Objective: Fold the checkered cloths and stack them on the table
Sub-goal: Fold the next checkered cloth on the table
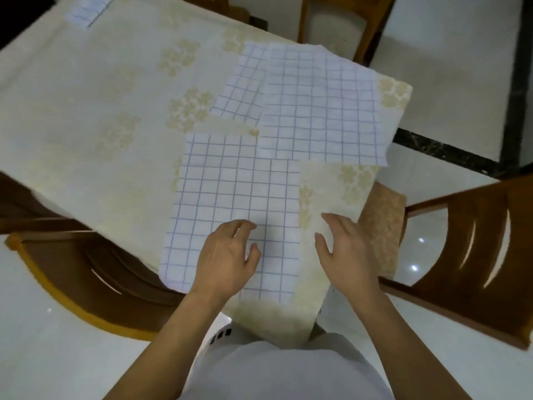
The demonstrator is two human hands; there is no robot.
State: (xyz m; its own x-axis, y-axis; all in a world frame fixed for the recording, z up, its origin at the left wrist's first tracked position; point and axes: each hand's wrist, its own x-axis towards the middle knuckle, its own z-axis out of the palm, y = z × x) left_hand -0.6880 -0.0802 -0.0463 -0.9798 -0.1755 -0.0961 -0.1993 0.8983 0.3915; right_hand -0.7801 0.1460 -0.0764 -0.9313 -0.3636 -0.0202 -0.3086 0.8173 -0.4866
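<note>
A white cloth with a blue check (230, 197) lies flat near the table's front edge. My left hand (227, 261) hovers over its near part, fingers spread and slightly curled, holding nothing. My right hand (346, 252) is open just right of that cloth, above the bare tablecloth. Behind lies a larger checkered cloth (323, 111), reaching the table's right edge and overlapping another checkered cloth (242, 88) to its left. A small folded checkered cloth (88, 8) sits at the far left corner.
The table (86, 111) wears a cream cloth with pale flower prints. Wooden chairs stand at the left (86, 269), at the right (467, 249) and behind the table (340, 21). The floor is white tile with a dark strip.
</note>
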